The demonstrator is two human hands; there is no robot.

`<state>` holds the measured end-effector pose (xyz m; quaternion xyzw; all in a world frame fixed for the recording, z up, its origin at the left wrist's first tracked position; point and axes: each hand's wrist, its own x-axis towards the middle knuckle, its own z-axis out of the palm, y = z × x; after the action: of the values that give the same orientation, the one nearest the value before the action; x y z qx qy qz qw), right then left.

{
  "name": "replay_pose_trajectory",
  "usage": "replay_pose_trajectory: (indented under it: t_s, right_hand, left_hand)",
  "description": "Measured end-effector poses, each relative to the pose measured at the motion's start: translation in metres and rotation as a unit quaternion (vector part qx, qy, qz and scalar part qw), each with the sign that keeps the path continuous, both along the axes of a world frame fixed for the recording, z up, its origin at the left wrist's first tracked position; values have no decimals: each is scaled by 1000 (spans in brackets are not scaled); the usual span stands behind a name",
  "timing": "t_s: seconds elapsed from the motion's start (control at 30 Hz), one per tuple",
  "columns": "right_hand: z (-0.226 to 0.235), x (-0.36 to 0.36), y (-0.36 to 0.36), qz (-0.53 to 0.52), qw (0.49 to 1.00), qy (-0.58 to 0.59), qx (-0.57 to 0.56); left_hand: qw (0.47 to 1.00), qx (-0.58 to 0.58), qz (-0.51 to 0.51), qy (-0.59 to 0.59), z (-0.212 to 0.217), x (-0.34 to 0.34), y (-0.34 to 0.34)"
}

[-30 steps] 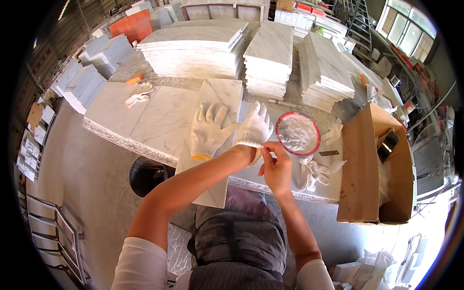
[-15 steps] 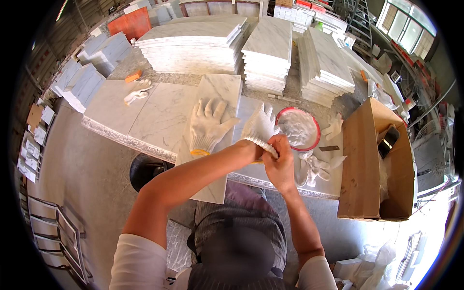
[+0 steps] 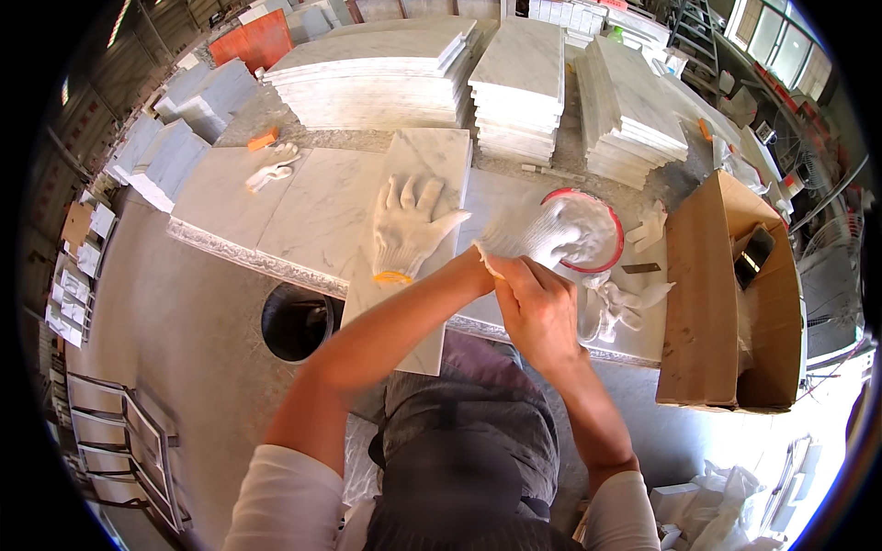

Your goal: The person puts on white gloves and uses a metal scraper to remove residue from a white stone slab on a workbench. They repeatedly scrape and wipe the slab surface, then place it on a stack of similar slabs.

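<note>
Head view: left hand (image 3: 544, 230) sits inside a white glove (image 3: 516, 237), left of the tub (image 3: 619, 241), overlapping its rim in view. Contact unclear; finger pose too blurred to tell. Glove's long axis runs from cuff (image 3: 490, 264) toward the tub. Right hand (image 3: 540, 305), bare, is clenched on the cuff, near-left of the tub. Spare glove (image 3: 407, 228) lies on slab (image 3: 432, 147), further left of the tub.

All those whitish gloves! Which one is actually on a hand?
The glove on the person's left hand, its cuff held by the bare right hand. The other visible gloves, like the flat one with spread fingers, lie unworn.
</note>
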<state>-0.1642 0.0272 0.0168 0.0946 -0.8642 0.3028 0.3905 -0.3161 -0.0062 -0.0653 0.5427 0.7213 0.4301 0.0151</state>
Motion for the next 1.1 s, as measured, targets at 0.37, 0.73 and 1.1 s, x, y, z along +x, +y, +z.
replay_pose_trajectory:
  t_s: [0.37, 0.73, 1.1]
  right_hand:
    - [-58, 60, -10, 119, 934, -177, -288]
    - [-132, 91, -7, 95, 839, -302, -443]
    - [-110, 63, -32, 115, 829, -144, -527]
  left_hand:
    - [941, -17, 310, -133, 86, 40, -112]
    - [943, -115, 289, 120, 45, 34, -186]
    - [973, 10, 224, -47, 32, 154, -113]
